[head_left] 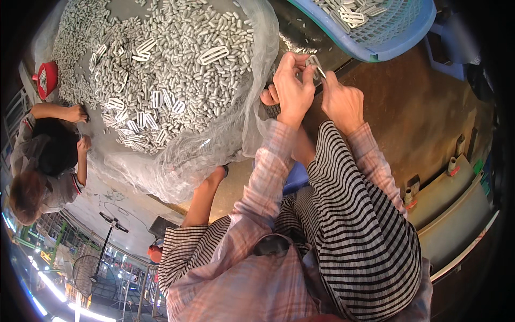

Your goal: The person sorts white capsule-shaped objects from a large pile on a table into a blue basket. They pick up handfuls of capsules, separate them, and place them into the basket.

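I see blue basket (386, 53) holding slotted buckles (352, 17), netting (185, 163) edging grey pellets (182, 53); left hand (294, 88) pinches single buckle (313, 60), right hand (343, 104) closed round slim tool (322, 71).

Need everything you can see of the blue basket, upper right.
The blue basket looks like plastic, with a smooth, rounded rim and openwork lattice. It stands open side up; the picture's top edge cuts it off. Pale slotted pieces lie inside. Neither the left hand nor the right hand touches it.
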Motion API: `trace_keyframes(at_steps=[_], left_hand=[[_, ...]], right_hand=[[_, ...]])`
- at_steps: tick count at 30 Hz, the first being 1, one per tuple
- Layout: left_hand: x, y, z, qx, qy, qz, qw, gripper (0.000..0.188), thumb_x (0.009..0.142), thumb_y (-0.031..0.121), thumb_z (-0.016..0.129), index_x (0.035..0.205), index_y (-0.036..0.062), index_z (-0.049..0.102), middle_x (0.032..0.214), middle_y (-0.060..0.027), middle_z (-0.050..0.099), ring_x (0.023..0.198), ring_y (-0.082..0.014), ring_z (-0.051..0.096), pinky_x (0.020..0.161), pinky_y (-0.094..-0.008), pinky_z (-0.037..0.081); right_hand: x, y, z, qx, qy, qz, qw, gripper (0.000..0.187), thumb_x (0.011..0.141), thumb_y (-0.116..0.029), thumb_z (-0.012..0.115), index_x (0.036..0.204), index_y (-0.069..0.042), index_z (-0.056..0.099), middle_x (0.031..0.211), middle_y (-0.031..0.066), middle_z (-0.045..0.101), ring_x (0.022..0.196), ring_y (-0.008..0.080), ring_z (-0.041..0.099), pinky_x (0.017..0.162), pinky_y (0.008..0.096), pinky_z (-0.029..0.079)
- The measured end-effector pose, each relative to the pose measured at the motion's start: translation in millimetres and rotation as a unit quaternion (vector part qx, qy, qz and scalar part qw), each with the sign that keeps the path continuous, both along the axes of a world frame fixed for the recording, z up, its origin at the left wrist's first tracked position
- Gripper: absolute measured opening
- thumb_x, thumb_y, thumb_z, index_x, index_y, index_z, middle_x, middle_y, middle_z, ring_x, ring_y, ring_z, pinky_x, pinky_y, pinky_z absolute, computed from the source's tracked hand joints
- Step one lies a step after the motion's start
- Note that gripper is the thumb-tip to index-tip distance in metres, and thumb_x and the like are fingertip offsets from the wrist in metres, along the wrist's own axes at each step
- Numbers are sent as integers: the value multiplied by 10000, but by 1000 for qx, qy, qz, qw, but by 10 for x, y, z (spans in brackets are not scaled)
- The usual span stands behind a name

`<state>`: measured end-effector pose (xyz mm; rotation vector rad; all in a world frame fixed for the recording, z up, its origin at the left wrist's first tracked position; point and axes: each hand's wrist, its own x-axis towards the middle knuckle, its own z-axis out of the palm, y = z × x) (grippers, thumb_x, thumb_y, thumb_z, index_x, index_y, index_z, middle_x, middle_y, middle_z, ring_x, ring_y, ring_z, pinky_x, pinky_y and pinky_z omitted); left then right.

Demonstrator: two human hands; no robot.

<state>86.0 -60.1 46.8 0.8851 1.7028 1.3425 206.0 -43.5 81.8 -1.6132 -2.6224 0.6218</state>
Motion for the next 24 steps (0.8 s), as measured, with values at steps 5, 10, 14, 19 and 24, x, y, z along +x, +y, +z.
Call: trace_keyframes(at_steps=[5,10,14,19,24], left_hand=[[2,154,376,50,22,-97,994,193,921,63,453,1090,32,540,779,-106,592,687,-212,600,648,-310,472],[-415,160,416,51,131,-226,964,156,949,112,436,1043,50,543,697,-129,570,602,-273,595,571,-360,457],[-425,200,651,15,115,-162,980,156,958,118,419,998,46,552,620,-91,549,500,-232,554,505,-344,428],[-293,241,693,-7,125,-51,991,162,936,83,410,970,51,566,616,-62,547,462,-181,515,459,-324,385],[-428,86,853,82,233,-152,957,143,908,63,451,982,62,574,610,-84,569,484,-219,570,477,-337,430]], right_hand=[[-147,-119,115,-28,193,-144,970,288,876,-100,493,1142,6,519,638,224,557,589,400,579,518,460,441],[-137,122,383,-224,212,-7,951,176,869,-115,487,964,33,491,631,261,549,604,441,559,549,514,427],[-305,76,493,-148,268,-49,951,138,881,-129,490,863,3,455,572,231,524,563,437,546,509,512,414],[-355,102,543,-80,235,-46,968,134,883,-118,491,862,10,457,560,227,521,533,417,548,480,485,418],[-251,38,671,-198,324,-23,925,177,867,-89,485,963,59,500,591,248,521,549,422,549,497,478,428]])
